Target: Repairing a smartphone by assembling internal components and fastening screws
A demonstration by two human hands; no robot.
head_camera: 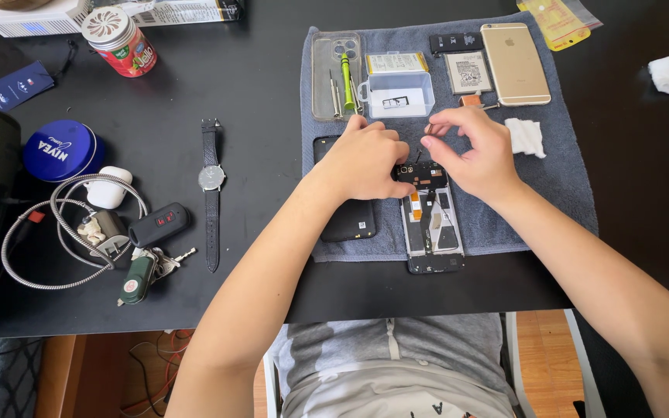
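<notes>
At the far left of your surface [257, 101] stands a red jar [124, 42] with a white patterned lid and a colourful label. Below it lies a round blue tin [60, 149] with white lettering. A dark blue card [15, 85] sits at the left edge. Along the top edge you have a white box [36, 15] and a long printed carton [176, 11]. On the grey towel [559, 178] are a clear plastic box [398, 93] with a white label, a yellow-labelled battery [396, 63] behind it, and a white-labelled battery [468, 72]. A yellow packet [557, 21] lies top right.
</notes>
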